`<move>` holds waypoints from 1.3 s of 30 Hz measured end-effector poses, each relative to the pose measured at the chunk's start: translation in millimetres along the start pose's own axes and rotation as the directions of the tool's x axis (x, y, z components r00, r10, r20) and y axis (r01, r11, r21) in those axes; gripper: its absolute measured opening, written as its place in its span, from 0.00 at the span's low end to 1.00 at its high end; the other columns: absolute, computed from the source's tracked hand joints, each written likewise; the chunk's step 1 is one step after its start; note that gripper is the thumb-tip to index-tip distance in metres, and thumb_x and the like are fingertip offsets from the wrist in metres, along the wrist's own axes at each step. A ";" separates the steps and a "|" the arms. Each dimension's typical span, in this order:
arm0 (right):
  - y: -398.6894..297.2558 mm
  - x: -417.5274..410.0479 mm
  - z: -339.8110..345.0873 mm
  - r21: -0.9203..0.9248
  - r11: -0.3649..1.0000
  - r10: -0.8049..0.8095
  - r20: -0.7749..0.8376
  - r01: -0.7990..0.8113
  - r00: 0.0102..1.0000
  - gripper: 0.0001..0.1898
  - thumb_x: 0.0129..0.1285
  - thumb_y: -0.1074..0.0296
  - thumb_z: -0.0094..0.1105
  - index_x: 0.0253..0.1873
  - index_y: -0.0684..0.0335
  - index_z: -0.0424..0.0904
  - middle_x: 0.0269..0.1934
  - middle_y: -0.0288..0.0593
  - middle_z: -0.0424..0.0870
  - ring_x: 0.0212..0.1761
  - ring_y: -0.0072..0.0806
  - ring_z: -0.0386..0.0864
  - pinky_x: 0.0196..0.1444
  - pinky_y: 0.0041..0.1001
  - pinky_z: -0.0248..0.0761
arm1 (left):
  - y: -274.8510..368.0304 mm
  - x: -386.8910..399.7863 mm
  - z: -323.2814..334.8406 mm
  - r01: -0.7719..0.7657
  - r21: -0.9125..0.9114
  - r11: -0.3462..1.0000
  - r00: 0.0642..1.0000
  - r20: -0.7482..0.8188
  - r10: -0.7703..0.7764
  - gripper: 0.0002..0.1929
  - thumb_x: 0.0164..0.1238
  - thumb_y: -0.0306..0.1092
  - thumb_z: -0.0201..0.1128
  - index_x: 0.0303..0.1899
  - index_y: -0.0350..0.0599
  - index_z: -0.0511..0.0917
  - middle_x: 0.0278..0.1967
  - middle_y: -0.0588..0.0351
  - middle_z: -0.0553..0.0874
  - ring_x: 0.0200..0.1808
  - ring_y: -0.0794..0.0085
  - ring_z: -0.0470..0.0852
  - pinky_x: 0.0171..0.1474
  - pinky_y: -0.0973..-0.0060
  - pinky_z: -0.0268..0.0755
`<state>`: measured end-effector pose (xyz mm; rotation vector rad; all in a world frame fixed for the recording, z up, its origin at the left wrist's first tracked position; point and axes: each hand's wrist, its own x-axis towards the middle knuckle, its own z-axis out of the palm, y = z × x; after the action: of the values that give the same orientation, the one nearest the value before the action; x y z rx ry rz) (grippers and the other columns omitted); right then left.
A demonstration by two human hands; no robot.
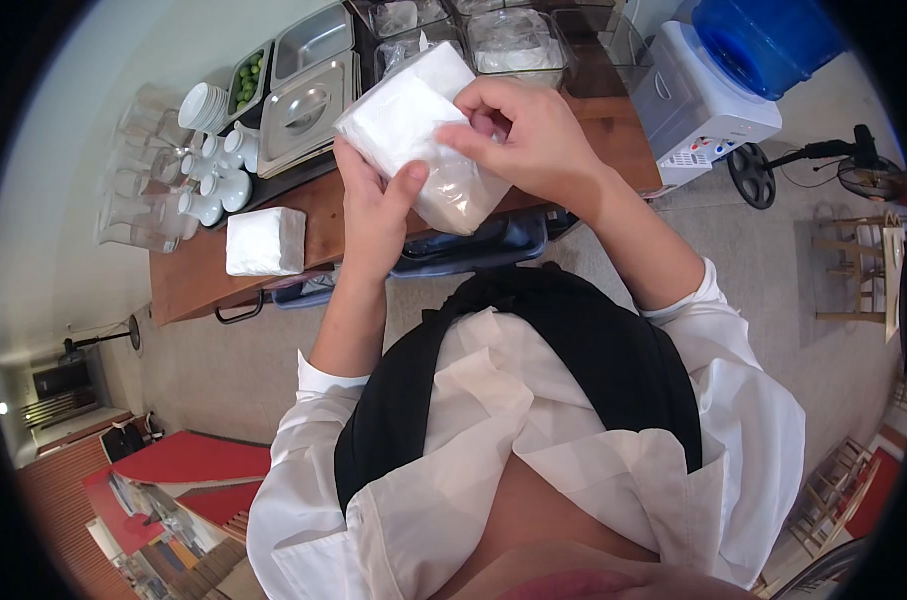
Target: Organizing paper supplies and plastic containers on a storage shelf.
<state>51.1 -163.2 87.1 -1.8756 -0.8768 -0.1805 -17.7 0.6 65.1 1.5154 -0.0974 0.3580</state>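
Note:
Above the wooden counter [318, 225], my left hand [378, 202] grips a pack of white paper napkins [408, 112] from its near left side, thumb on the front. Clear plastic film [461, 187] wraps the lower part of the pack, while white paper shows bare at the upper part. My right hand [524, 135] is at the pack's right side, thumb and curled fingers pinching its edge or the film; which of the two is hard to tell. A second white napkin stack [266, 241] sits on the counter to the left of my left hand.
Steel food pans [307, 112], a pan of limes [250, 79], white ceramic pitchers [228, 187], stacked white dishes [203, 106] and clear jugs [142, 214] line the counter. Plastic-lined clear bins [517, 49] stand behind. A water dispenser [716, 97] is at right, a blue bin [476, 251] below.

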 end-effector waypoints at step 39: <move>33.2 -0.5 -27.0 0.726 0.687 0.067 -0.079 0.011 0.995 0.05 0.63 0.74 0.52 0.43 0.63 0.74 0.40 0.36 0.75 0.42 0.21 0.71 0.47 0.22 0.65 | 0.3 2.6 -14.1 0.375 -0.437 0.818 0.922 0.085 -0.377 0.27 0.69 0.43 0.44 0.63 0.35 0.54 0.60 0.44 0.67 0.59 0.60 0.71 0.60 0.65 0.65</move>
<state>78.8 -193.5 75.3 -1.1080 -0.7017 0.0952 -17.6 14.9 65.2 1.0407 0.1215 0.0118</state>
